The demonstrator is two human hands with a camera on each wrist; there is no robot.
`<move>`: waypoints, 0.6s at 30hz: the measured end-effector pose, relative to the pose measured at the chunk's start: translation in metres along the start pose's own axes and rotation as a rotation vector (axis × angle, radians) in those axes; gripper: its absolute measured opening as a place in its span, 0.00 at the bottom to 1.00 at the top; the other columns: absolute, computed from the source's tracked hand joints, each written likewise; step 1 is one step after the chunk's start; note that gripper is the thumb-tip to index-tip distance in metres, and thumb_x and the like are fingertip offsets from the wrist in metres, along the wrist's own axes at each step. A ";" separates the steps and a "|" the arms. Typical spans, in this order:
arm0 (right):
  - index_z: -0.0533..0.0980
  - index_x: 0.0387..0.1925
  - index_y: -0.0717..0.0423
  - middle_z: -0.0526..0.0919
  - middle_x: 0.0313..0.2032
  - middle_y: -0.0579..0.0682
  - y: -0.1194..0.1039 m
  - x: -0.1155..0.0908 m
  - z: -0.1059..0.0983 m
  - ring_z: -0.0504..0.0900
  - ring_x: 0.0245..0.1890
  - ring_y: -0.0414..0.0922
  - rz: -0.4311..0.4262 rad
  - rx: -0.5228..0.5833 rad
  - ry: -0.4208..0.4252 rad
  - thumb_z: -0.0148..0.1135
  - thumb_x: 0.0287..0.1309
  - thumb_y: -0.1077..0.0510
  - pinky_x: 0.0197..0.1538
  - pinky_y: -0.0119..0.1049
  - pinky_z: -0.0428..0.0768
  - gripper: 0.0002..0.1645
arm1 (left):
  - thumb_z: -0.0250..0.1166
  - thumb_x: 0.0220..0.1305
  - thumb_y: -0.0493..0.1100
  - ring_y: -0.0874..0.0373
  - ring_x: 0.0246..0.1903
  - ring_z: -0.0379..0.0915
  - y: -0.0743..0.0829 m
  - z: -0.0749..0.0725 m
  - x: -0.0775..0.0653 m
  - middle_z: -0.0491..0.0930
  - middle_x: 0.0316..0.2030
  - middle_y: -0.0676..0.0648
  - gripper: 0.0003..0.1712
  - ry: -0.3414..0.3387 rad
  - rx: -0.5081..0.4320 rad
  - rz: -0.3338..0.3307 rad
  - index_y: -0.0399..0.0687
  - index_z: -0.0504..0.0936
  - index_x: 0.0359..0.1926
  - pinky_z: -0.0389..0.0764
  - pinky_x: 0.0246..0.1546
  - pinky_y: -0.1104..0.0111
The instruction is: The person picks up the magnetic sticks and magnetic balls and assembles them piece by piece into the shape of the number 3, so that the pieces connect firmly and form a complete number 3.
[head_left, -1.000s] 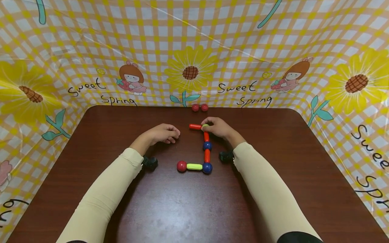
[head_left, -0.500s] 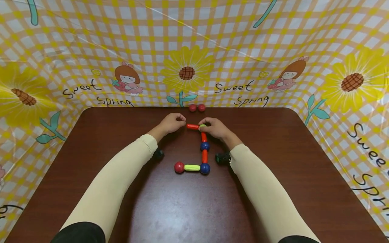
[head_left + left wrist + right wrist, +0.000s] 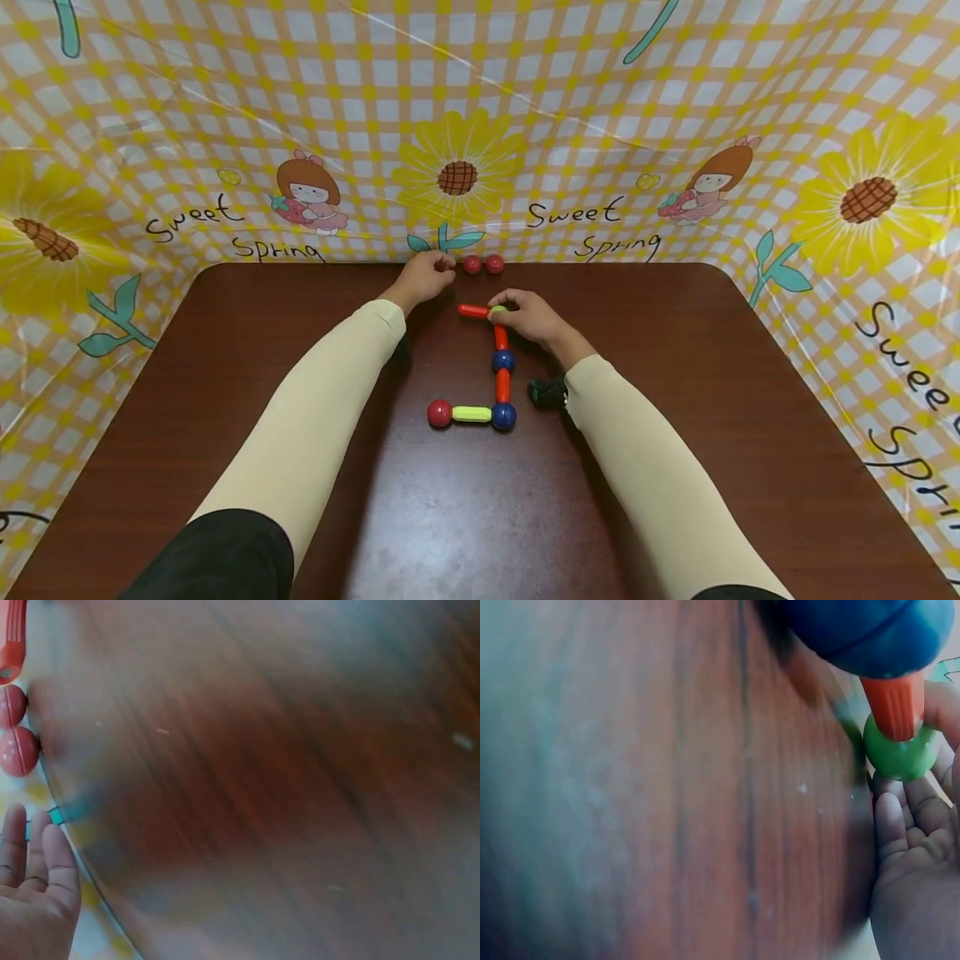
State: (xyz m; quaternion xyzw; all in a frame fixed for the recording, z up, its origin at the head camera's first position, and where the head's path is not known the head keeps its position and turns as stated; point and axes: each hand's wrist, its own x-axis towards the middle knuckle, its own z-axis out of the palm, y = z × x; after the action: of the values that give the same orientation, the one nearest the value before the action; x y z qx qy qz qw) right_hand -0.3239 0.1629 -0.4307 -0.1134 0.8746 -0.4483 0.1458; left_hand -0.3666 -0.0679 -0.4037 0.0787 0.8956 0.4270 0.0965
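My right hand (image 3: 531,318) grips a green ball (image 3: 900,756) between thumb and fingers at the far corner of a chain of toy rods and balls. From that ball a red rod (image 3: 472,311) points left with its end free. Another red rod (image 3: 501,337) runs toward me to a blue ball (image 3: 503,360). The chain continues through a third red rod (image 3: 503,386), a second blue ball (image 3: 503,416) and a yellow-green rod (image 3: 472,414) to a red ball (image 3: 439,413). My left hand (image 3: 426,278), holding nothing, is just left of two loose red balls (image 3: 483,264).
The two red balls sit side by side at the back edge of the dark brown table (image 3: 637,467). Right behind that edge hangs a checked, flowered cloth (image 3: 585,150), which also rises on both sides. A black wrist camera (image 3: 546,392) is under my right wrist.
My left hand has moved forward and right, from beside the chain to the table's back edge near the red balls. My right hand has kept hold of the green ball.
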 end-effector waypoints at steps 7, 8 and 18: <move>0.79 0.51 0.57 0.77 0.51 0.56 0.002 -0.001 0.002 0.71 0.48 0.52 -0.010 0.031 0.018 0.64 0.64 0.56 0.50 0.41 0.70 0.15 | 0.57 0.73 0.42 0.47 0.60 0.67 0.009 0.012 0.007 0.70 0.62 0.41 0.22 -0.011 0.052 0.004 0.46 0.74 0.65 0.71 0.57 0.57; 0.79 0.50 0.57 0.77 0.51 0.56 0.002 -0.001 0.002 0.71 0.47 0.52 -0.009 0.031 0.022 0.64 0.64 0.57 0.50 0.41 0.70 0.15 | 0.57 0.73 0.42 0.47 0.61 0.66 0.009 0.014 0.008 0.70 0.63 0.41 0.23 -0.017 0.065 0.008 0.46 0.73 0.66 0.71 0.58 0.58; 0.79 0.50 0.57 0.78 0.50 0.56 0.001 0.000 0.006 0.72 0.48 0.52 -0.001 0.011 0.036 0.64 0.64 0.57 0.51 0.41 0.70 0.14 | 0.57 0.72 0.42 0.46 0.73 0.47 0.012 0.026 0.014 0.58 0.73 0.41 0.31 -0.015 0.152 0.011 0.55 0.64 0.74 0.59 0.68 0.54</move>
State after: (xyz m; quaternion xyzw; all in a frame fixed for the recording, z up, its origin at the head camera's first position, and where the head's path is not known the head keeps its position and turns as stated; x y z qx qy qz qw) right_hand -0.3219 0.1587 -0.4348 -0.1050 0.8745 -0.4551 0.1306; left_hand -0.3737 -0.0383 -0.4119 0.0938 0.9243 0.3577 0.0946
